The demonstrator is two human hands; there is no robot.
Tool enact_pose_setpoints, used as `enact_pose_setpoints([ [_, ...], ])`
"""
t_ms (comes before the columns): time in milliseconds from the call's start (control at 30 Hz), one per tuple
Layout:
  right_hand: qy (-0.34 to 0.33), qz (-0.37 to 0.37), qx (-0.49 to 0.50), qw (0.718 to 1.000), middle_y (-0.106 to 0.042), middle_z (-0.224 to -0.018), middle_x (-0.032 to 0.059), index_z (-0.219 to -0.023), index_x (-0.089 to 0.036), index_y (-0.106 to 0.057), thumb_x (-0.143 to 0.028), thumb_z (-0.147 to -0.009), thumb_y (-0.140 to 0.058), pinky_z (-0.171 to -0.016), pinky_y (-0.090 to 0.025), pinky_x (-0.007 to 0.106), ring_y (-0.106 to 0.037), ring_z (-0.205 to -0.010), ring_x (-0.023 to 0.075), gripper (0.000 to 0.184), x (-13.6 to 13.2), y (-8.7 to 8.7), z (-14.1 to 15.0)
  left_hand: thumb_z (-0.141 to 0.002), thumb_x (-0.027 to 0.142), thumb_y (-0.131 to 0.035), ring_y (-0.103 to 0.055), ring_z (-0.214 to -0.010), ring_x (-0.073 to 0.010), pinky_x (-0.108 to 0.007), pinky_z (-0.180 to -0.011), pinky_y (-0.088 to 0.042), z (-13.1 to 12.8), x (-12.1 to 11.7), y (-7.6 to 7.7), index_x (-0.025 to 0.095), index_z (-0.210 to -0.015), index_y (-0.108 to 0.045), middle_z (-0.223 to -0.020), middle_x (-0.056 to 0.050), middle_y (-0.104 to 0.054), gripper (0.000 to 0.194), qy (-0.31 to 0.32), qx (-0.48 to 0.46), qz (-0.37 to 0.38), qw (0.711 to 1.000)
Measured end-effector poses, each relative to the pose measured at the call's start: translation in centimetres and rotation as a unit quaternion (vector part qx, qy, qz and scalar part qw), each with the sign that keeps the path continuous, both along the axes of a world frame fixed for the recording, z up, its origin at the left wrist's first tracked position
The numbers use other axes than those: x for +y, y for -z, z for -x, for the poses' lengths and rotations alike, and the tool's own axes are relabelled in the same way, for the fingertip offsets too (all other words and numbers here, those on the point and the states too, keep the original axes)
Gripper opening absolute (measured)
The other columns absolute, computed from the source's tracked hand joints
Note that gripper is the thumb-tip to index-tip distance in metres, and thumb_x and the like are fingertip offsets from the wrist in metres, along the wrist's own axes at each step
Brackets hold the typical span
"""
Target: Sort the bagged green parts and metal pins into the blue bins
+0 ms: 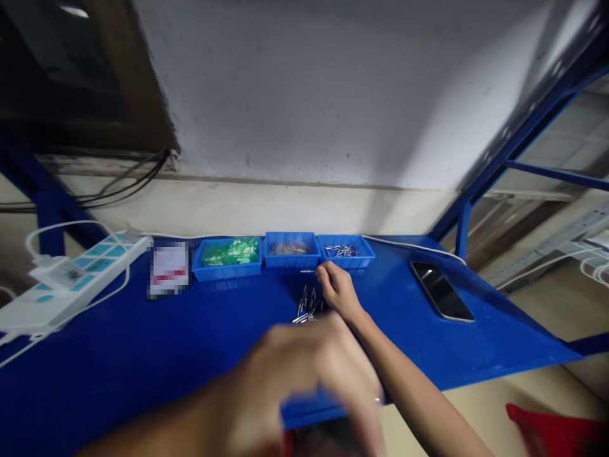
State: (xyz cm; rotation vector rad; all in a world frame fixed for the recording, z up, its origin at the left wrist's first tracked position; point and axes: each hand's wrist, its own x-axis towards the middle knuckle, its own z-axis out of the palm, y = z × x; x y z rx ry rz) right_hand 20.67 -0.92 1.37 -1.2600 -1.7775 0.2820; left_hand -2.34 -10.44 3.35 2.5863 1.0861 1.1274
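Note:
My right hand (pixel 337 291) is closed above the blue table, in front of the right-hand blue bin. From its fingertips a thin silver blind rivet (pixel 307 271) points to the left. Beside that hand lies a loose pile of similar rivets (pixel 304 312), partly covered by my left hand. Large and smeared by motion, my left hand (pixel 314 362) hangs in the foreground with its fingers bent downward. A tiny shiny spot shows near its fingertips, too blurred to name. More silver rivets (pixel 340 251) fill the right-hand bin (pixel 352 261).
Left of it stand a bin (pixel 291 260) of brownish small parts and a bin (pixel 228 271) of green packets. A phone (pixel 442 292) lies at the right. A power strip (pixel 90 273) with white cables and a blurred-out card (pixel 169 270) occupy the left. Something red (pixel 556 431) stands below the table.

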Motion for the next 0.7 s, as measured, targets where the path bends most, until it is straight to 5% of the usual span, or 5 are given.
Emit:
enact_pose_setpoints([
  [100, -0.01, 0.007, -0.006, 1.0, -0.048, -0.063, -0.0013, -0.071, -0.021, -0.043, -0.032, -0.093, -0.033, -0.056, -0.036, 0.025, -0.048, -0.058, 0.0129, 0.027, -0.4, -0.2, 0.5, -0.086, 0.039, -0.049, -0.06, -0.096, -0.0223, -0.043, -0.084, -0.051, -3.0, 5.3, -0.7, 0.031, -0.11, -0.057, -0.104, -0.005, -0.063, 0.026, 0.007, -0.033, 0.015, 0.999],
  [200, -0.029, 0.014, -0.012, 0.999, -0.046, -0.063, -0.0016, -0.07, -0.021, -0.042, -0.031, -0.094, -0.032, -0.057, -0.036, 0.025, -0.047, -0.058, 0.0122, 0.028, -0.8, -0.4, 1.1, -0.087, 0.029, -0.051, -0.058, -0.094, -0.0189, -0.035, -0.083, -0.05, -4.0, 8.2, -0.3, 0.022, -0.109, -0.054, -0.101, -0.005, -0.062, 0.023, 0.006, -0.049, 0.004, 0.999],
  [433, -0.085, 0.021, -0.027, 0.996, -0.047, -0.065, -0.0008, -0.071, -0.02, -0.044, -0.029, -0.095, -0.03, -0.059, -0.037, 0.025, -0.046, -0.059, 0.0119, 0.029, -1.6, -0.8, 1.7, -0.089, 0.02, -0.048, -0.058, -0.084, -0.0161, -0.03, -0.081, -0.046, -3.3, 8.6, 1.1, 0.021, -0.094, -0.059, -0.087, -0.003, -0.064, 0.012, 0.002, -0.053, -0.041, 0.998],
  [700, -0.126, -0.037, -0.205, 0.97, -0.056, -0.073, 0.0033, -0.081, -0.02, -0.057, -0.03, -0.094, -0.037, -0.066, -0.038, 0.026, -0.051, -0.07, 0.0148, 0.026, -1.9, -2.0, 1.3, -0.093, 0.024, -0.037, -0.06, -0.074, -0.0156, -0.026, -0.069, -0.045, -3.4, 8.9, 2.7, 0.019, -0.084, -0.057, -0.076, -0.002, -0.062, 0.022, -0.056, -0.061, 0.106, 0.991],
])
